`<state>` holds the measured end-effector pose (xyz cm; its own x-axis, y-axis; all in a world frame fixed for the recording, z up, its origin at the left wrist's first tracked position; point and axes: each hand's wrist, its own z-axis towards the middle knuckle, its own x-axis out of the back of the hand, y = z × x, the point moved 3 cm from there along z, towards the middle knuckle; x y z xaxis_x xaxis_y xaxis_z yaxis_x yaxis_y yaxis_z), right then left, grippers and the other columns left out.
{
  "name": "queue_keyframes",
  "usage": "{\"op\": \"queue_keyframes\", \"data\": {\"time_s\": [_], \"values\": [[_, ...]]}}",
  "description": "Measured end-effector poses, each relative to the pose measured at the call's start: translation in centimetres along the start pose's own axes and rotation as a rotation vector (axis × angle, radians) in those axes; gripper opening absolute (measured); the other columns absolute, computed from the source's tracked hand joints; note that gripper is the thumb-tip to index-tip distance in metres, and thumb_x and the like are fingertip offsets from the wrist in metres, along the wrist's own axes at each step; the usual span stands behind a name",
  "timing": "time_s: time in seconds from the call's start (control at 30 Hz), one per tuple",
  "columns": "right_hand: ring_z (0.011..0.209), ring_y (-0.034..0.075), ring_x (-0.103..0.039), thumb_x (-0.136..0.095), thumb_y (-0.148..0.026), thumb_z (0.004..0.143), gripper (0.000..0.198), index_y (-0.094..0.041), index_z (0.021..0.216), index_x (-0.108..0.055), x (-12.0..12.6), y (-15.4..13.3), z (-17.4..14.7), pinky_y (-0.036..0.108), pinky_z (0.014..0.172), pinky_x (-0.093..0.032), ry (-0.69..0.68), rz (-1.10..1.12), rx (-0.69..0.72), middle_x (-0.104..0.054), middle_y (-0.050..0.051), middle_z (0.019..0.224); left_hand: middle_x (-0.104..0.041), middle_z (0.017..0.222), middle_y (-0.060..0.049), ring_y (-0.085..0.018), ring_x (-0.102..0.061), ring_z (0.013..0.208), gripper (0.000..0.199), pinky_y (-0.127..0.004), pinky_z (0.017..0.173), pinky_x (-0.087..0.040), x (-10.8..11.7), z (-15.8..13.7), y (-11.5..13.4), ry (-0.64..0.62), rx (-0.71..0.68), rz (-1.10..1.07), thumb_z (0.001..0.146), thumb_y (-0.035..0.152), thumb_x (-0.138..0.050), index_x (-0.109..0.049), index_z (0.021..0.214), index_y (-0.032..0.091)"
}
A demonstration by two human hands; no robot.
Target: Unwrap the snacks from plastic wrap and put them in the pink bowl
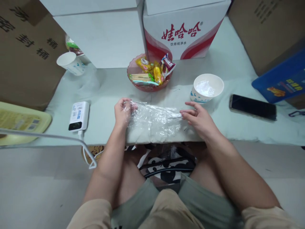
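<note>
A thin, crinkled sheet of clear plastic film (154, 119) is stretched flat between my hands, low over the front of the table. Whether it is a bag or a single sheet I cannot tell. My left hand (124, 111) pinches its left end, the fingers curled around the edge. At the right end, my right hand (196, 119) grips a whitish, bunched edge between thumb and fingertips, its upper fingers stretched out. Just behind the right hand stands a paper cup (196, 95) with crumpled clear plastic (205, 88) inside.
Behind the film sits a pink bowl (147, 88) of wrapped snacks, before white cartons (183, 35). A phone (253, 107) and blue package (281, 76) lie right. Left are a cabled power bank (79, 114), a tilted paper cup (71, 63) and a yellow bottle (26, 119).
</note>
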<state>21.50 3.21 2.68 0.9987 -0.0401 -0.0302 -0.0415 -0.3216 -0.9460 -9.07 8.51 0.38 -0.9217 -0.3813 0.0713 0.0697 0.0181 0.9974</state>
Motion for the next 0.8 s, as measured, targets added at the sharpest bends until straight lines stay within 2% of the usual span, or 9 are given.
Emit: {"op": "queue_keyframes", "data": {"time_s": [0.1,0.2,0.27,0.33,0.4,0.5,0.57,0.7,0.8], "values": [[0.072,0.013,-0.061,-0.082,-0.042,0.065,0.045,-0.021,0.098,-0.060,0.2,0.3,0.2,0.026,0.063,-0.048,0.036,-0.055,0.055,-0.063,-0.002,0.075,-0.066,0.063,0.002,-0.012,-0.064,0.053,0.011,-0.021,0.054,-0.051,0.1,0.1,0.1,0.045,-0.008,-0.006,0.080,0.023,-0.067,-0.058,0.084,0.019],[0.068,0.012,-0.064,-0.077,-0.044,0.069,0.041,-0.023,0.094,-0.053,0.3,0.5,0.5,0.024,0.062,-0.051,0.093,0.021,0.113,-0.057,-0.006,0.074,-0.066,0.065,0.002,-0.012,-0.065,0.055,0.010,-0.021,0.055,-0.051,0.2,0.1,0.1,0.069,0.001,-0.002,0.081,0.024,-0.065,-0.057,0.084,0.019],[0.061,0.010,-0.064,-0.072,-0.047,0.072,0.041,-0.025,0.097,-0.048,0.2,0.5,0.6,0.021,0.051,-0.047,0.103,0.036,0.103,-0.056,-0.006,0.079,-0.065,0.065,0.002,-0.012,-0.066,0.057,0.012,-0.021,0.057,-0.051,0.2,0.0,0.1,0.054,0.004,0.014,0.081,0.027,-0.065,-0.057,0.085,0.020],[0.053,0.009,-0.061,-0.069,-0.049,0.074,0.043,-0.026,0.102,-0.046,0.0,0.5,0.4,0.019,0.040,-0.038,0.098,0.006,0.050,-0.060,-0.005,0.085,-0.064,0.064,0.003,-0.013,-0.067,0.060,0.015,-0.022,0.059,-0.052,0.1,0.0,0.0,0.039,-0.003,0.027,0.081,0.031,-0.066,-0.057,0.086,0.020],[0.051,0.011,-0.062,-0.068,-0.048,0.074,0.048,-0.026,0.111,-0.047,-0.3,0.4,0.1,0.019,0.037,-0.032,0.062,-0.034,-0.034,-0.067,-0.001,0.091,-0.063,0.064,0.002,-0.014,-0.067,0.060,0.020,-0.022,0.059,-0.052,0.2,0.0,-0.1,0.045,-0.009,0.031,0.081,0.035,-0.068,-0.057,0.088,0.020],[0.055,0.014,-0.065,-0.073,-0.043,0.071,0.062,-0.024,0.125,-0.048,-0.7,0.2,-0.5,0.021,0.041,-0.038,-0.055,-0.097,-0.099,-0.073,0.002,0.088,-0.066,0.070,0.000,-0.014,-0.068,0.062,0.028,-0.023,0.059,-0.052,0.6,0.1,-0.3,0.033,0.009,0.003,0.078,0.040,-0.071,-0.057,0.092,0.020],[0.053,0.013,-0.063,-0.074,-0.040,0.069,0.061,-0.022,0.124,-0.053,-0.9,0.1,-0.6,0.024,0.047,-0.045,-0.102,-0.135,-0.055,-0.072,0.000,0.079,-0.071,0.079,-0.002,-0.015,-0.070,0.066,0.032,-0.025,0.062,-0.054,1.0,0.2,-0.3,-0.036,0.079,-0.048,0.075,0.037,-0.074,-0.057,0.096,0.020],[0.046,0.011,-0.057,-0.070,-0.037,0.071,0.044,-0.021,0.110,-0.062,-0.7,0.3,-0.1,0.027,0.054,-0.050,-0.047,-0.248,0.066,-0.066,-0.005,0.070,-0.074,0.096,-0.006,-0.020,-0.074,0.078,0.043,-0.030,0.069,-0.059,2.0,0.3,0.3,-0.214,0.286,-0.172,0.070,0.027,-0.075,-0.058,0.110,0.023],[0.045,0.010,-0.058,-0.067,-0.037,0.075,0.039,-0.020,0.110,-0.064,-0.8,1.0,0.3,0.029,0.055,-0.050,-0.027,-0.352,0.123,-0.068,-0.002,0.075,-0.074,0.103,-0.009,-0.025,-0.075,0.090,0.045,-0.038,0.075,-0.062,2.8,0.2,0.9,-0.291,0.417,-0.295,0.075,0.037,-0.068,-0.057,0.117,0.025]]}}
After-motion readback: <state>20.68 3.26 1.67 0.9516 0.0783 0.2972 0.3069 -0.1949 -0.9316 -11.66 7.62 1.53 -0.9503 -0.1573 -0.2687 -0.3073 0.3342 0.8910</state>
